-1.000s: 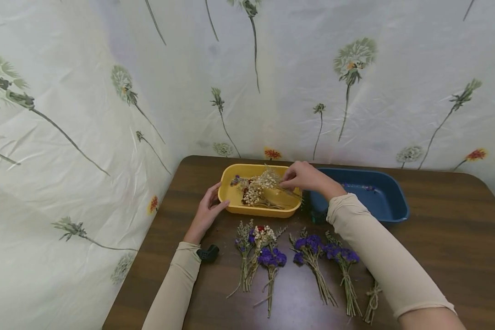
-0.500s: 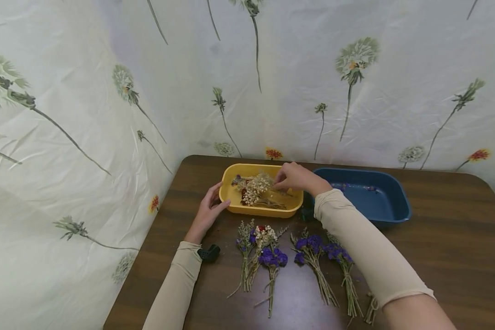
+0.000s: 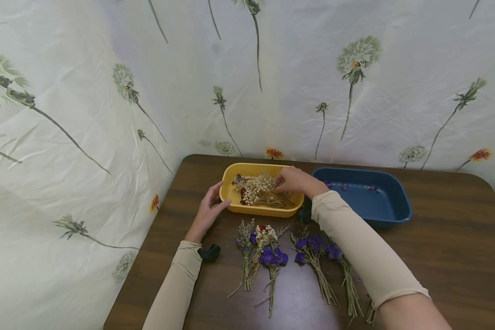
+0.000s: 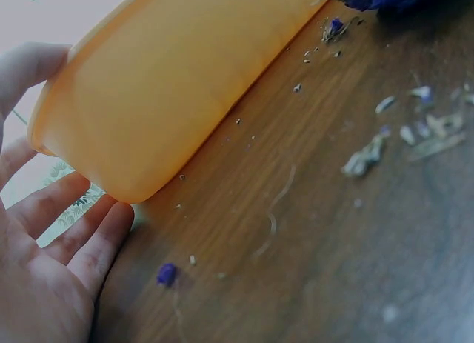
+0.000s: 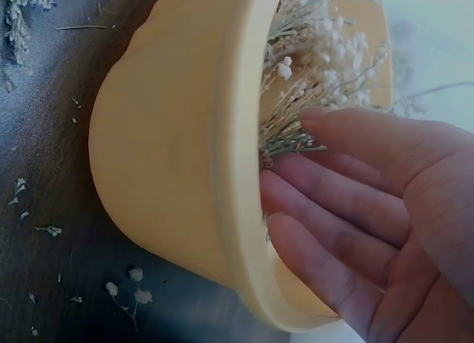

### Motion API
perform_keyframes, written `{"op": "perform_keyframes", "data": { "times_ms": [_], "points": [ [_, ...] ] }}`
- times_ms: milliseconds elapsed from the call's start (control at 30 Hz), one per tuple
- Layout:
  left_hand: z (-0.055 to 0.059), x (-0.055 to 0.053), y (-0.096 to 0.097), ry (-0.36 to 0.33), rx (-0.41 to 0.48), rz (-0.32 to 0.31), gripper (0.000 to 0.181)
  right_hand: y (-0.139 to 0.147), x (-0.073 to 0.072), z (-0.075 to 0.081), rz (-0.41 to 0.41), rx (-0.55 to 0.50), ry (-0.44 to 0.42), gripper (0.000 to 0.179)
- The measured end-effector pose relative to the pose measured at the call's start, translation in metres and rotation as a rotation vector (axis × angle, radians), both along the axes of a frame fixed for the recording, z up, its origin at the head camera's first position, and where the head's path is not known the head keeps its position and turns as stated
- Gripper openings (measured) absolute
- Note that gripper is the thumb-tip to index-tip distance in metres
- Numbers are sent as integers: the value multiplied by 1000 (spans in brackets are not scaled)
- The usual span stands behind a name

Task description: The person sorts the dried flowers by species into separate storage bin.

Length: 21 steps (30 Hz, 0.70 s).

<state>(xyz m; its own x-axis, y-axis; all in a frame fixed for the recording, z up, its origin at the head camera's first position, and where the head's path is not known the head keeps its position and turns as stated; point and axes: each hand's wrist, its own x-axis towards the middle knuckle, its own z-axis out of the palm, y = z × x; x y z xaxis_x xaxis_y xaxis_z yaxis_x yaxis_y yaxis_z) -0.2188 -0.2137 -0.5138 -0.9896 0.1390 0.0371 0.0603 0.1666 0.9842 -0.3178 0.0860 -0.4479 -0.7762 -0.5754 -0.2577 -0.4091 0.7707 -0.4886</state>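
Note:
A yellow plastic tub (image 3: pixel 264 212) holds bunches of dried flowers (image 3: pixel 255 188) with cream-white heads, dark red bits and brown stems. My left hand (image 3: pixel 208 208) grips the tub's left end, thumb at the rim and fingers against the outer wall; the left wrist view shows this hand (image 4: pixel 67 232) from the palm side. Reaching over the right rim, my right hand (image 3: pixel 294 180) is down inside the tub. In the right wrist view its thumb and fingers pinch the stems of a white-flowered bunch (image 5: pixel 326 61); the fingertips are partly hidden by stems and rim.
A blue tub (image 3: pixel 379 201) with purple scraps stands right of the yellow one, partly behind my right forearm. Several tied dried bunches, including purple flowers (image 3: pixel 272 256), lie in front on the wooden table (image 3: pixel 445 229). Petal crumbs are scattered near them. A patterned sheet (image 3: pixel 288 91) hangs behind.
My right hand has moved left and lower into the yellow tub, bringing the bunch down onto the others. My left hand stays at the tub's left end.

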Motion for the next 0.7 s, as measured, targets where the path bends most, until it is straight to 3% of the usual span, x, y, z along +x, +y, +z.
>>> {"op": "perform_keyframes", "data": {
  "times_ms": [700],
  "points": [
    [2,1,0,-13,1,4,68,11,12,12,-102,-75,17,31]
  ]
}}
